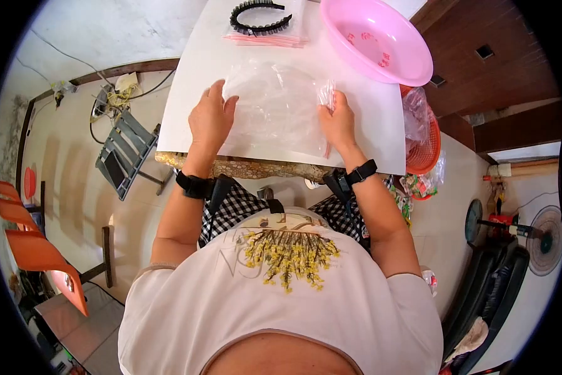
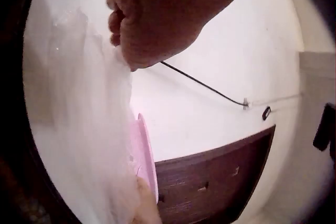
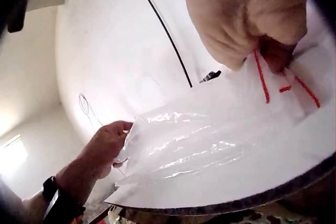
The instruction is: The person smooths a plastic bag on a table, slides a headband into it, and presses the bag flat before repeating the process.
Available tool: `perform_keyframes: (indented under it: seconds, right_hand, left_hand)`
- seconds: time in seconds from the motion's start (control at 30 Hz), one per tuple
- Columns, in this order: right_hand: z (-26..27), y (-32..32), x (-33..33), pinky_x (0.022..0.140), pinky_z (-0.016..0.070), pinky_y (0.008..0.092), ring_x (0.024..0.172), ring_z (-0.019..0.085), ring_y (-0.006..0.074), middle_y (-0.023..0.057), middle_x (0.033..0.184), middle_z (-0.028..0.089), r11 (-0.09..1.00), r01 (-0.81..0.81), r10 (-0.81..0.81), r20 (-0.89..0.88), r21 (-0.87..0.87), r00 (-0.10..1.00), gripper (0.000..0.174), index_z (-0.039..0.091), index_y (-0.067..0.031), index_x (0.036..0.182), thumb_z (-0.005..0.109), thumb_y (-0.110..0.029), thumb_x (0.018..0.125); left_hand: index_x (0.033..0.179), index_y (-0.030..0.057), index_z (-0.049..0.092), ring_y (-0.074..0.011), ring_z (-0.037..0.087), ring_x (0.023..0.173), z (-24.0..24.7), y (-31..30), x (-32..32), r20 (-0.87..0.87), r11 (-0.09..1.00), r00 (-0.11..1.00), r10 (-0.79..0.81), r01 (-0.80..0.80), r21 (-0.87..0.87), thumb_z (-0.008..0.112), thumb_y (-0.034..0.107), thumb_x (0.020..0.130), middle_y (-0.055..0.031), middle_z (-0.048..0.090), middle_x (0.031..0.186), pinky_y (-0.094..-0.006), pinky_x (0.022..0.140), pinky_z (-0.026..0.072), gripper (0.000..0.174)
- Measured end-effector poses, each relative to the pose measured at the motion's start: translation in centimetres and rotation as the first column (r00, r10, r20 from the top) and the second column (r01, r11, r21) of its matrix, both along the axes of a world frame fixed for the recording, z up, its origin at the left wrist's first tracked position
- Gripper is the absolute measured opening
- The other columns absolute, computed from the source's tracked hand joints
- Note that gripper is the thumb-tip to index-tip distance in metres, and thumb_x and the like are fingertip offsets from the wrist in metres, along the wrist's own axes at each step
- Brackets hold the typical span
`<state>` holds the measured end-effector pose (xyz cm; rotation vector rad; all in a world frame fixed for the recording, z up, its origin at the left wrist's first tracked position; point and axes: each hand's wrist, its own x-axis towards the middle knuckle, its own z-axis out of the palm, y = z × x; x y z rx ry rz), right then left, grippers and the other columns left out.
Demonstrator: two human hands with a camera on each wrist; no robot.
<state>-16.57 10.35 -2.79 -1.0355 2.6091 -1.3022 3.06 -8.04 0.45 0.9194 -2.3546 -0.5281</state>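
Note:
A clear plastic zip bag [image 1: 271, 112] lies on the white tabletop [image 1: 187, 69] in the head view. My right hand [image 1: 338, 122] pinches its right edge, where the red zip lines gather under the thumb. In the right wrist view those red lines [image 3: 261, 77] run out from below the fingers. At the opposite edge is my left hand [image 1: 209, 119], thumb spread from the fingers and fingertips right at the plastic. Beyond the bag, a black headband [image 1: 256, 30] rests on a stack of clear bags [image 1: 265, 41] with red edges.
A pink basin [image 1: 412, 59] stands at the table's far right corner. Below that corner, a red basket [image 1: 426, 159] holds plastic bags. To the left on the floor is a folding stool [image 1: 128, 150]; a fan [image 1: 546, 240] stands far right.

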Motion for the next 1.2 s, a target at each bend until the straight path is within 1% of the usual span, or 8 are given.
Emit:
perform_keyframes:
  seconds: [0.07, 0.13, 0.23, 0.33, 0.37, 0.47, 0.77, 1.2]
  right_hand:
    - [0.6, 0.0, 0.2, 0.070, 0.0485, 0.0420, 0.079, 0.062, 0.0367, 0.0219, 0.087, 0.063, 1.000, -0.005, 0.004, 0.034, 0.027, 0.999, 0.041, 0.045, -0.0005, 0.119, 0.058, -0.012, 0.082]
    - [1.5, 0.1, 0.2, 0.073, 0.0484, 0.0428, 0.087, 0.061, 0.0371, 0.0235, 0.098, 0.061, 0.996, -0.039, 0.025, 0.168, 0.079, 0.985, 0.045, 0.044, -0.0017, 0.121, 0.060, -0.013, 0.081]
    - [2.0, 0.3, 1.0, 0.084, 0.0456, 0.0442, 0.104, 0.056, 0.0353, 0.0242, 0.120, 0.052, 0.998, -0.002, 0.013, -0.174, 0.063, 0.985, 0.044, 0.047, -0.0029, 0.122, 0.059, -0.012, 0.081]
    - [4.2, 0.3, 3.0, 0.097, 0.0382, 0.0482, 0.122, 0.044, 0.0344, 0.0209, 0.136, 0.039, 0.970, -0.039, 0.184, -0.623, 0.239, 0.760, 0.044, 0.049, -0.0032, 0.122, 0.058, -0.011, 0.080]
    - [4.1, 0.2, 3.6, 0.099, 0.0359, 0.0493, 0.125, 0.041, 0.0337, 0.0196, 0.137, 0.038, 0.953, -0.101, 0.265, -0.631, 0.285, 0.729, 0.047, 0.048, -0.0031, 0.124, 0.059, -0.011, 0.079]
    - [3.1, 0.2, 4.5, 0.106, 0.0269, 0.0533, 0.136, 0.027, 0.0335, 0.0157, 0.142, 0.036, 0.859, -0.259, 0.480, -0.520, 0.441, 0.707, 0.050, 0.048, -0.0035, 0.128, 0.059, -0.019, 0.082]
    - [0.6, 1.0, 2.3, 0.111, 0.0092, 0.0570, 0.142, 0.008, 0.0335, 0.0151, 0.152, 0.016, 0.759, -0.288, 0.468, -0.183, 0.584, 0.864, 0.077, 0.033, -0.0163, 0.143, 0.051, -0.059, 0.083]
    - [0.4, 1.1, 2.3, 0.110, 0.0094, 0.0576, 0.142, 0.008, 0.0317, 0.0120, 0.153, 0.015, 0.776, -0.297, 0.454, -0.166, 0.556, 0.876, 0.073, 0.031, -0.0179, 0.143, 0.051, -0.055, 0.084]
  left_hand:
    - [0.111, 0.0106, 0.059, -0.0268, 0.062, 0.075, 2.5, 1.5, -1.1, -0.015, 0.978, 1.000, -0.006, 0.003, -0.208, 0.066, 0.023, 0.081, -0.0067, 0.064, 0.095, -0.0389, 0.061, 0.0474, 0.034]
    - [0.115, 0.0144, 0.058, -0.0256, 0.058, 0.095, 3.4, 2.3, -2.6, 0.047, 0.914, 0.963, -0.264, 0.266, -0.306, 0.068, 0.027, 0.078, -0.0067, 0.059, 0.111, -0.0434, 0.077, 0.0457, 0.041]
    - [0.119, 0.0173, 0.057, -0.0262, 0.047, 0.118, 3.2, 3.5, -4.7, 0.199, 0.777, 0.873, -0.445, 0.487, -0.399, 0.071, 0.036, 0.073, -0.0091, 0.053, 0.125, -0.0521, 0.097, 0.0336, 0.052]
    - [0.123, 0.0181, 0.056, -0.0289, 0.034, 0.131, 1.5, 3.6, -5.4, 0.352, 0.753, 0.811, -0.467, 0.574, -0.323, 0.072, 0.046, 0.069, -0.0126, 0.045, 0.134, -0.0588, 0.105, 0.0214, 0.063]
    - [0.124, 0.0182, 0.055, -0.0300, 0.031, 0.134, 0.9, 3.6, -5.4, 0.400, 0.760, 0.787, -0.470, 0.591, -0.271, 0.072, 0.049, 0.067, -0.0137, 0.042, 0.137, -0.0605, 0.106, 0.0180, 0.067]
    - [0.128, 0.0204, 0.053, -0.0311, 0.030, 0.135, 0.4, 3.8, -5.2, 0.462, 0.787, 0.757, -0.462, 0.590, -0.179, 0.074, 0.051, 0.065, -0.0142, 0.039, 0.141, -0.0598, 0.108, 0.0164, 0.073]
    - [0.132, 0.0212, 0.050, -0.0306, 0.028, 0.136, 0.5, 1.7, -3.6, 0.487, 0.841, 0.787, -0.378, 0.513, -0.175, 0.073, 0.053, 0.064, -0.0120, 0.036, 0.144, -0.0602, 0.108, 0.0152, 0.079]
    - [0.142, 0.0199, 0.036, -0.0311, 0.020, 0.139, -1.4, 1.3, -3.3, 0.550, 0.873, 0.764, -0.337, 0.473, -0.122, 0.063, 0.058, 0.073, -0.0111, 0.025, 0.151, -0.0604, 0.107, 0.0161, 0.083]
